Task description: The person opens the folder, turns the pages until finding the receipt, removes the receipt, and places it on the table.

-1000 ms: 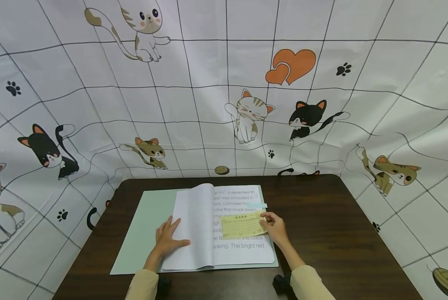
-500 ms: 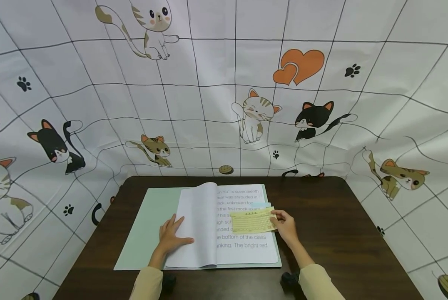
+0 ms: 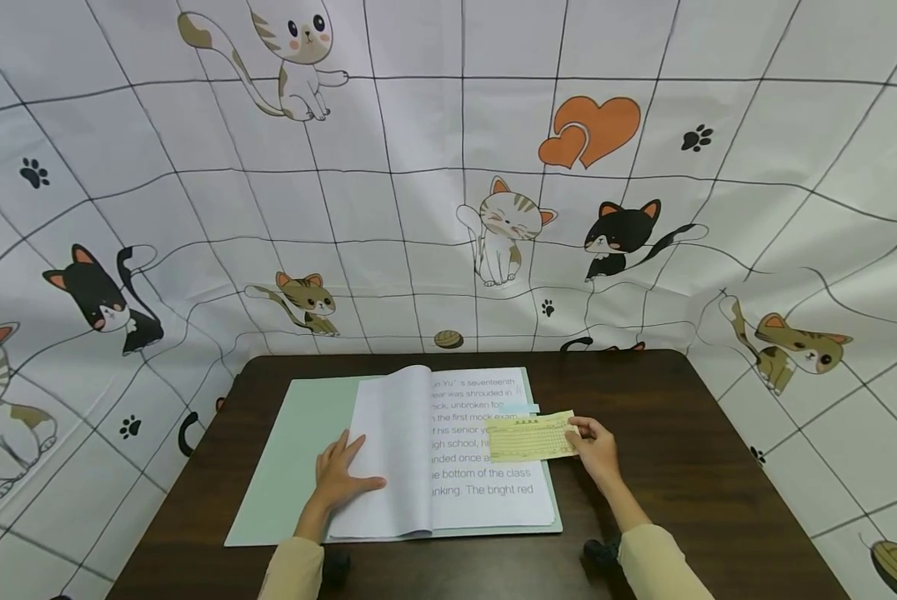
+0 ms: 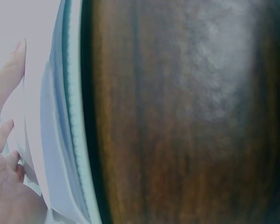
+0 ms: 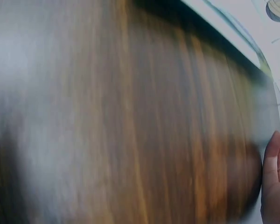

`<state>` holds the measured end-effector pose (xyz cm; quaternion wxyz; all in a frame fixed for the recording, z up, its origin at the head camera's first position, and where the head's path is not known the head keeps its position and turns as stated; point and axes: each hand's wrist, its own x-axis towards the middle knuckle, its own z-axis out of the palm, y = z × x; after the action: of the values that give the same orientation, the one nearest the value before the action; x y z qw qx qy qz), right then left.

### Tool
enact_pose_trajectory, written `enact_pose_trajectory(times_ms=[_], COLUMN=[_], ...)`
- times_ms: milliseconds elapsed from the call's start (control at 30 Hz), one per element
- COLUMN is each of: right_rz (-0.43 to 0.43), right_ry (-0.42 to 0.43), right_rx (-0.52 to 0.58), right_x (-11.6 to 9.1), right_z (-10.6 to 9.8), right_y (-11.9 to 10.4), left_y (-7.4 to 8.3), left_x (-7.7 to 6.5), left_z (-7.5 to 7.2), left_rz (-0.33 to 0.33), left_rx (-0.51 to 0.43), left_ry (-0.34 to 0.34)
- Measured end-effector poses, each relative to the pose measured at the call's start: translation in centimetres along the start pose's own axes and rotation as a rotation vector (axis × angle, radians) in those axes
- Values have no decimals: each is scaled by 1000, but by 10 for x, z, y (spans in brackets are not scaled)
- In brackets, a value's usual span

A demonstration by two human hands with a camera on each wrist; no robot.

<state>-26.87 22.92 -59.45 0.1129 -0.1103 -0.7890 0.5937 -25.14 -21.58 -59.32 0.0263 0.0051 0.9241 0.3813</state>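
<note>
A stack of large-print pages (image 3: pixel 486 507) lies open on a pale green folder (image 3: pixel 287 467), its left leaf (image 3: pixel 388 467) curling up at the fold. My left hand (image 3: pixel 338 482) rests on that leaf's outer part, thumb and fingers spread. In the left wrist view, the left hand (image 4: pixel 11 186) shows beside the paper edges. My right hand (image 3: pixel 598 454) pinches the right end of a yellow printed form slip (image 3: pixel 529 438), which overlaps the right page's edge. Only part of the right hand (image 5: pixel 276 179) appears in the right wrist view; the slip's held end is hidden there.
A light blue sticky tab (image 3: pixel 522 409) sticks out from the right page's edge. Everything lies on a dark wooden table (image 3: pixel 643 417). Behind and at both sides hangs a white gridded sheet (image 3: pixel 418 208) printed with cartoon cats.
My right hand has moved right with the yellow slip, sliding it off much of the printed text toward the page's right edge. The left hand stays on the left leaf.
</note>
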Motion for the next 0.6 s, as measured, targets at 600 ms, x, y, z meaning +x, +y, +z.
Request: enact_pose_trajectory(times_ms=[600], right_rz=[82], right_ry=[-9], right_rx=[-177], right_x=[11], right_z=[-51], right_y=[8], left_y=[4], left_x=[-3], left_z=[-1], left_rz=[-30], left_rx=[-1], left_ry=[-2])
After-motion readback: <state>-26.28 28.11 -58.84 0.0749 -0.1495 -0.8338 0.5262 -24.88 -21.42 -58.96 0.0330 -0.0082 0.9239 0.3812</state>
